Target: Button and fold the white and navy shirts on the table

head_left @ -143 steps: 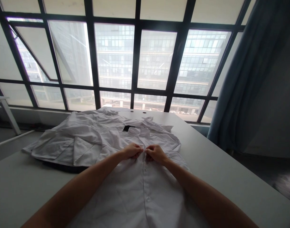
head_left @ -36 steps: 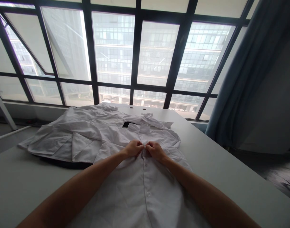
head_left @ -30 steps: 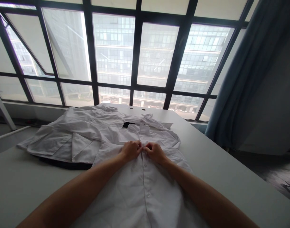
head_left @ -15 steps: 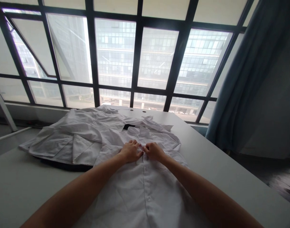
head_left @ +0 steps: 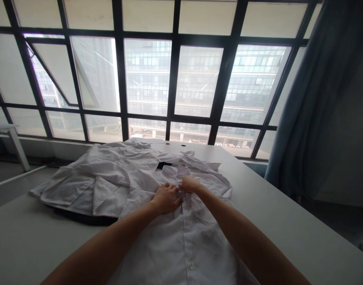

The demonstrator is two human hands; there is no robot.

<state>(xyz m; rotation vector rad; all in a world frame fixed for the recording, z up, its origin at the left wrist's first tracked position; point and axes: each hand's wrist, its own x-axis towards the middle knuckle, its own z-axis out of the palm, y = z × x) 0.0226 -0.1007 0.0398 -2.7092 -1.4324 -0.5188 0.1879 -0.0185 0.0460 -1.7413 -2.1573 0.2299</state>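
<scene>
A white button-up shirt (head_left: 160,241) lies front up on the table, its collar (head_left: 169,171) pointing away from me and its button placket running down the middle. My left hand (head_left: 167,198) is closed on the placket edge a little below the collar. Just beyond it, slightly to the right, my right hand (head_left: 189,184) pinches the placket cloth nearer the collar. Between the two hands the fabric bunches up. Whether a button is between the fingers is too small to tell. Lower down, a button (head_left: 191,265) shows on the placket.
More crumpled white garments (head_left: 107,174) are heaped on the left, with dark cloth (head_left: 86,217) under their near edge. The white table (head_left: 288,221) reaches toward a wide window (head_left: 148,79). A blue-grey curtain (head_left: 306,118) hangs at the right, and a white frame leg (head_left: 18,148) stands at far left.
My right hand has moved up the placket toward the collar, while my left hand stays at nearly the same spot on the shirt. The camera view has tilted slightly upward.
</scene>
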